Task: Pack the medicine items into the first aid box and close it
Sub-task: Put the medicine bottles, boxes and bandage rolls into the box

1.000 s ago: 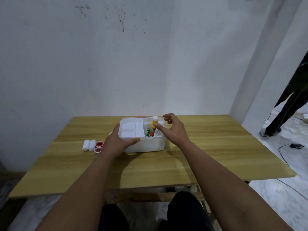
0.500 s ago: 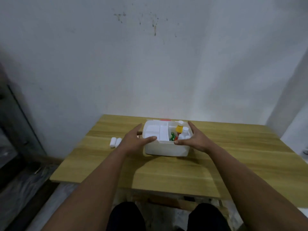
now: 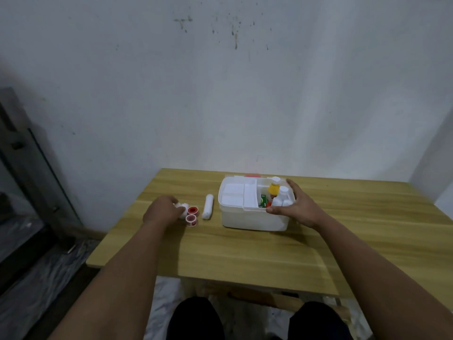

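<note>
Left hand (image 3: 163, 211) has left the open white plastic first aid box (image 3: 255, 219) – now curls round a white bandage roll (image 3: 182, 207) – while right hand (image 3: 297, 208) clasps the box's corner, so packing goes on.

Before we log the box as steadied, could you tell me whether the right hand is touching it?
Touching. The head view shows the right hand on the box, its thumb lying along the near rim and its fingers round the right end.
</note>
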Demonstrator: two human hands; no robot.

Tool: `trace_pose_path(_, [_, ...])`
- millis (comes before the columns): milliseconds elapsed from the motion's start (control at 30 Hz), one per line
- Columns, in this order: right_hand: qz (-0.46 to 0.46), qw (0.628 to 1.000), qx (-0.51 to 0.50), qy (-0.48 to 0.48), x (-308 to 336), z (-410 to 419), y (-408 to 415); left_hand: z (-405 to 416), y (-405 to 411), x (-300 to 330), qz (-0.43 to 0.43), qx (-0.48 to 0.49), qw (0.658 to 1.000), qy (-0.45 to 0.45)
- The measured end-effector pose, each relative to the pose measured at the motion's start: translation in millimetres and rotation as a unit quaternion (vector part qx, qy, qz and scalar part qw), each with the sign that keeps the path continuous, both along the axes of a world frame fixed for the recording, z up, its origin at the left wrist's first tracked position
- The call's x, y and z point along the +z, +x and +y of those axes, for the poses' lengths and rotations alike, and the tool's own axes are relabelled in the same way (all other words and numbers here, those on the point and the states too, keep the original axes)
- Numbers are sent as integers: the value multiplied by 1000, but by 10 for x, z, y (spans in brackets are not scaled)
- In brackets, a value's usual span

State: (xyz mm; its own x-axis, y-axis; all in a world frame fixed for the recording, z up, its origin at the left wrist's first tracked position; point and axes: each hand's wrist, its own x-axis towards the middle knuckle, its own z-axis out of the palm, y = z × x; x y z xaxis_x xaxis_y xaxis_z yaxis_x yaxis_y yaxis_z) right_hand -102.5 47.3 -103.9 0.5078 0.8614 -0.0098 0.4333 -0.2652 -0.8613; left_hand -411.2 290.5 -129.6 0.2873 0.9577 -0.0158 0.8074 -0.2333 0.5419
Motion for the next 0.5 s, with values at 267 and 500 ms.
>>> trace_pose_path(267, [8,1000,-6,16,-11,-7,-18,-12,39,5,19,-7,1000,3])
trace_pose_path(500, [7,1000,-16,16,-19,-6,-8,7,66,-36,18,-1,1000,21])
